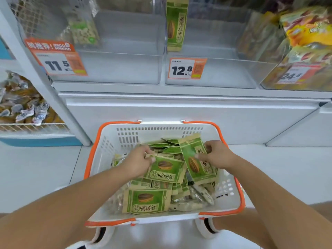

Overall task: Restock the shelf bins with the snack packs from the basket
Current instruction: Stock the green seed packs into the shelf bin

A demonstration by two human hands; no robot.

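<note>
A white basket with an orange rim (93, 155) stands on the floor below me, filled with several green sunflower-seed packs and some clear nut packs. My left hand (138, 161) pinches the top edge of one green pack (166, 170) lying across the pile. My right hand (218, 155) grips a second green pack (195, 159), held upright over the basket's right side. Above, a clear shelf bin (212, 72) with a 12.8 price tag holds a single green pack (176, 26) leaning on its left wall.
The left clear bin (115, 69), tagged 11.5, holds one pale nut pack (84, 31). A bin at the right (298, 51) is full of yellow and red packs. A wire basket of wrapped snacks (21, 106) sits on the lower left shelf. My shoes show under the basket.
</note>
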